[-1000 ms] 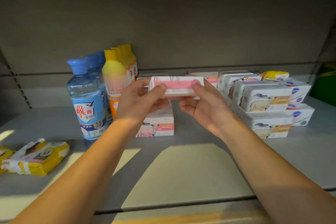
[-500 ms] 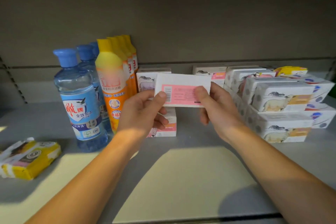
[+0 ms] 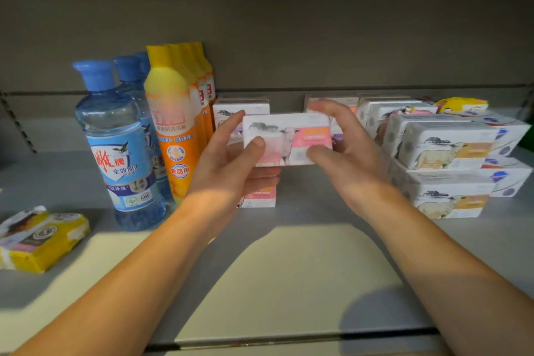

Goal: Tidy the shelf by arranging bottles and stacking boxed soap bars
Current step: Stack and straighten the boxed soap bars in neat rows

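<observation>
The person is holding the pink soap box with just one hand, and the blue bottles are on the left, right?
Not quite. The head view shows both hands on the pink soap box: the left hand and the right hand. The blue bottles are on the left.

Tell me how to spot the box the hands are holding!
Find the tall orange bottles at the shelf's back left. Just right of them, both hands, left and right, hold up one white soap box. Its sheep picture has a pink label; the stacked boxes on the right have orange ones.
</observation>
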`<state>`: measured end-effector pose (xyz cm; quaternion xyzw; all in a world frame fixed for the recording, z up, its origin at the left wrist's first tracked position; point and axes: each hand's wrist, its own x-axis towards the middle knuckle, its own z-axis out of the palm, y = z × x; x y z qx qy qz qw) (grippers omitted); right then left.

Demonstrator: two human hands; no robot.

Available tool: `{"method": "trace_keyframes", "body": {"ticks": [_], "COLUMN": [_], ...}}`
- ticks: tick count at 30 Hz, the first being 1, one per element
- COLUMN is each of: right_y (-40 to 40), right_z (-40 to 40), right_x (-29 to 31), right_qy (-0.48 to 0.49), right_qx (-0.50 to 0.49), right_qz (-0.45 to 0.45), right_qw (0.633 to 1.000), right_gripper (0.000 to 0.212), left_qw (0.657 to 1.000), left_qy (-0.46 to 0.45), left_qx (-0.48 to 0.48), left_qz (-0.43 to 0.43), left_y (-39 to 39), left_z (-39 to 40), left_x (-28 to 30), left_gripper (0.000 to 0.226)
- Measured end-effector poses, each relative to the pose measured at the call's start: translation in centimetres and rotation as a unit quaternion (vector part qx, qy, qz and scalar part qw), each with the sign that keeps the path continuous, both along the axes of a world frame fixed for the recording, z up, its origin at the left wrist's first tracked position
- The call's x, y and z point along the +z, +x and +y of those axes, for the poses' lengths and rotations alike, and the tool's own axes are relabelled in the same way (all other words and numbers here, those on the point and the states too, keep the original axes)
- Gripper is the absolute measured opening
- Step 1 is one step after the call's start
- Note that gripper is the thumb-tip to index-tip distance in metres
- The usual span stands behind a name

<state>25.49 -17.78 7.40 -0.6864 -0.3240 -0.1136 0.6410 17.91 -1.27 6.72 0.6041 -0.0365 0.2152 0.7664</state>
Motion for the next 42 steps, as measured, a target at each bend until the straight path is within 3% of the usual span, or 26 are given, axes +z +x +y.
{"method": "trace_keyframes", "body": {"ticks": [3, 5, 9, 14, 15, 19, 21, 23, 26, 28, 31, 36, 42], "right_y": [-0.3, -0.1, -0.1, 0.1, 0.2, 0.5, 1.0, 1.7, 2.5, 3.0, 4.1, 6.9, 8.7], "right_z": [0.1, 0.3, 0.1, -0.3, -0.4, -0.7, -0.8, -1.0, -0.8, -0.2, 1.7, 5.7, 8.0], "right_x": [0.0, -0.2, -0.3, -0.1, -0.2, -0.3, -0.4, -0.4, -0.2, 0.1, 0.6, 0.7, -0.8], "right_qy": [-0.017, -0.054, -0.156, -0.137, -0.134, -0.105, -0.084, -0.075, -0.078, -0.099, -0.150, -0.227, -0.249], "right_qx": [0.079, 0.064, -0.047, -0.040, -0.031, -0.006, -0.014, -0.054, -0.112, -0.133, -0.154, -0.174, -0.189], "right_qz": [-0.048, -0.059, -0.120, -0.138, -0.134, -0.103, -0.074, -0.061, -0.067, -0.076, -0.099, -0.113, -0.194], "right_qw": [0.996, 0.995, 0.979, 0.980, 0.981, 0.989, 0.994, 0.994, 0.988, 0.983, 0.972, 0.952, 0.930], "right_gripper": [0.077, 0.079, 0.073, 0.054, 0.053, 0.053, 0.052, 0.049, 0.049, 0.050, 0.050, 0.053, 0.049], "left_qw": [0.996, 0.977, 0.910, 0.820, 0.827, 0.915, 0.919, 0.883, 0.788, 0.723, 0.661, 0.652, 0.669], "left_qy": [0.059, 0.168, 0.345, 0.460, 0.452, 0.334, 0.324, 0.396, 0.559, 0.651, 0.721, 0.725, 0.709], "left_qx": [0.059, 0.115, 0.190, 0.254, 0.249, 0.194, 0.210, 0.251, 0.253, 0.223, 0.199, 0.217, 0.215], "left_qz": [-0.028, -0.056, -0.132, -0.227, -0.222, -0.121, -0.077, -0.030, 0.049, 0.065, 0.063, 0.051, 0.049], "left_y": [0.2, 0.1, -0.5, -1.0, -1.0, -0.6, -0.4, -0.2, 0.1, 0.2, 0.0, -0.4, -0.4], "left_z": [0.5, 1.1, 1.0, 1.3, 1.3, 0.9, 1.1, 1.6, 1.4, 1.1, 1.6, 2.2, 2.4], "left_x": [-0.2, 0.0, 0.3, 0.1, 0.1, 0.1, 0.1, -0.1, -0.6, -0.9, -1.6, -3.2, -3.2], "left_gripper": [0.031, 0.035, 0.049, 0.051, 0.051, 0.054, 0.058, 0.060, 0.057, 0.053, 0.054, 0.056, 0.059]}}
